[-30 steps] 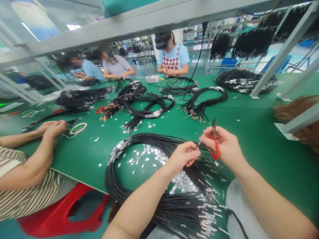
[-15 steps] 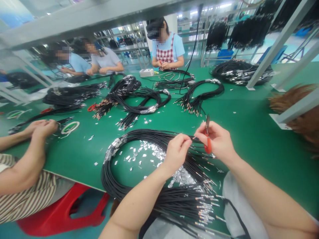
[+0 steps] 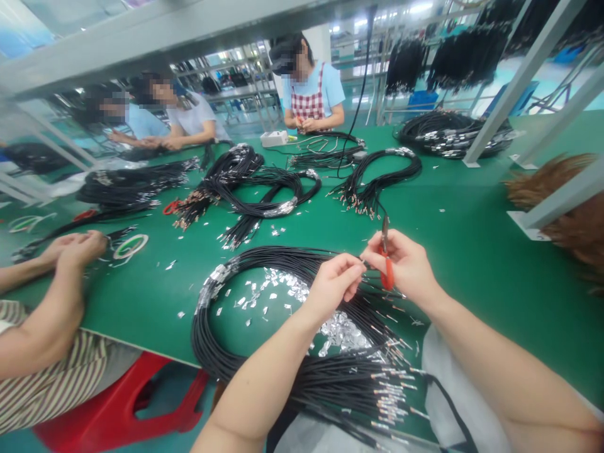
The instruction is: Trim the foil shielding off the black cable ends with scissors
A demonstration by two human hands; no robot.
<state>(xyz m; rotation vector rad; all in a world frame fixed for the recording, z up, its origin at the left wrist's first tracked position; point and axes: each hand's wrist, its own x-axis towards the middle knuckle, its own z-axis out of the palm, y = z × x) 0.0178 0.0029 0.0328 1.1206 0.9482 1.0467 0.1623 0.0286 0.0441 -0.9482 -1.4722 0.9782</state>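
Observation:
A large looped bundle of black cables (image 3: pixel 202 340) lies on the green table, its stripped ends fanned toward the lower right. Above its right side my left hand (image 3: pixel 336 280) pinches the end of one black cable. My right hand (image 3: pixel 401 261) meets it fingertip to fingertip at that cable end and also holds red-handled scissors (image 3: pixel 387 270), blades pointing up. Silver foil scraps (image 3: pixel 346 333) are heaped inside the loop and scattered around it.
More cable bundles (image 3: pixel 387 170) lie farther back. A metal post (image 3: pixel 561 201) stands at the right, near brown hair. A person's hands (image 3: pixel 80 248) work at the left beside a roll of tape (image 3: pixel 131 246). A red stool (image 3: pixel 127 402) is below. Several people sit beyond.
My right hand and the scissors have shifted slightly left, closer to my left hand. The fingertips now meet at the cable end. The view has moved a little.

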